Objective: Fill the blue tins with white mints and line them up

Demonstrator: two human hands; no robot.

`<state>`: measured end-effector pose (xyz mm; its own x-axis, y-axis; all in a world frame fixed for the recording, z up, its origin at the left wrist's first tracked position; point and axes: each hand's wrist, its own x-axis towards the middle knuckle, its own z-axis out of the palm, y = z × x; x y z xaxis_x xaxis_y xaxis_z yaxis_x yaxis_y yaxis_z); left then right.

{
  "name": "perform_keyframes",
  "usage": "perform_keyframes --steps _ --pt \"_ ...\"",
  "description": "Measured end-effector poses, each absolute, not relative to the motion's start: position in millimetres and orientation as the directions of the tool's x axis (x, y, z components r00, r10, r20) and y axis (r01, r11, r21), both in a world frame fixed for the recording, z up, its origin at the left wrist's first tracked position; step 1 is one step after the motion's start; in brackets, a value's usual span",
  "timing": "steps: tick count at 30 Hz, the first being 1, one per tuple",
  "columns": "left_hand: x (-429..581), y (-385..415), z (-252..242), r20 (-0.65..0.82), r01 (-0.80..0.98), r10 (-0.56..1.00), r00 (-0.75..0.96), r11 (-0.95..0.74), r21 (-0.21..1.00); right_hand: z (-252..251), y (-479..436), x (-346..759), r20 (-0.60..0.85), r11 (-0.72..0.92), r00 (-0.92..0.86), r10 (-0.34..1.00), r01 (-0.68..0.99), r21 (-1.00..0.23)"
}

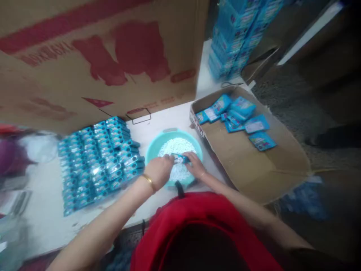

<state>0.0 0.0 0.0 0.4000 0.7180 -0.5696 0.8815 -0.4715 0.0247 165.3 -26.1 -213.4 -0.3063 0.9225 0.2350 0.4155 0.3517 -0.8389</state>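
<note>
Over a turquoise basin [152,146] full of small white pieces [180,175], my two hands hold a small blue printed box [180,159]. My left hand [160,171], with a gold bangle at the wrist, is closed at the box's left end. The fingers of my right hand [195,165] pinch its right end. Blur hides the print on the box and the exact shape of the white pieces. Left of the basin, many similar blue boxes [98,162] stand packed in tight rows on the white table [42,222].
A large brown carton [113,56] with red print rises behind the table. To the right, a shallow cardboard tray [239,165] holds several flat blue packets [241,107]. Tall stacks of blue boxes [228,41] stand at the back right. A clear plastic bag [42,148] lies far left.
</note>
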Motion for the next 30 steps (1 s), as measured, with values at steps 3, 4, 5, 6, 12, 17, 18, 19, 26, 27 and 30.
perform_keyframes --steps 3,4,5,6,12,17,18,19,26,27,30 --pt "-11.6 -1.0 10.0 -0.545 0.891 0.736 0.401 -0.452 0.046 -210.3 -29.5 164.2 0.212 0.301 -0.265 0.941 0.364 -0.881" --pt "-18.5 -0.2 9.0 -0.515 0.894 0.746 0.422 -0.436 0.101 -208.3 -30.7 163.9 0.198 0.280 -0.256 0.946 0.340 -0.898" --pt "-26.8 1.0 4.5 -0.473 0.892 0.758 0.449 -0.411 0.187 -206.0 -31.9 163.7 0.183 0.256 -0.248 0.951 0.306 -0.917" --pt "-36.1 2.2 -3.6 -0.411 0.875 0.776 0.478 -0.382 0.297 -203.4 -33.0 163.5 0.161 0.228 -0.247 0.955 0.271 -0.935" --pt "-68.8 -13.4 -91.9 -0.087 0.627 0.875 0.476 -0.268 0.732 -193.9 -39.8 156.7 0.030 0.095 -0.312 0.949 0.196 -0.976" --pt "-67.4 -47.2 -110.7 -0.126 0.627 0.893 0.432 -0.197 0.754 -189.3 -50.3 143.2 -0.017 0.082 -0.451 0.892 0.199 -0.977" --pt "-70.5 -53.9 -105.8 -0.126 0.632 0.903 0.411 -0.182 0.753 -186.6 -52.4 139.4 -0.017 0.091 -0.476 0.879 0.202 -0.975" --pt "-75.7 -61.0 -99.5 -0.123 0.635 0.912 0.392 -0.171 0.754 -183.0 -54.2 135.5 -0.011 0.107 -0.500 0.866 0.207 -0.972" --pt "-166.3 -123.0 -81.6 -0.088 0.768 0.994 0.069 0.003 0.640 -157.0 -54.7 124.8 0.015 0.187 -0.579 0.815 0.239 -0.953" --pt "-182.6 -130.9 -87.6 -0.096 0.788 0.995 0.027 0.038 0.614 -155.2 -54.1 127.1 0.004 0.174 -0.571 0.821 0.243 -0.954" --pt "-225.7 -147.5 -117.7 -0.159 0.823 0.986 -0.043 0.125 0.554 -146.6 -55.1 136.2 -0.029 0.134 -0.521 0.853 0.272 -0.953"
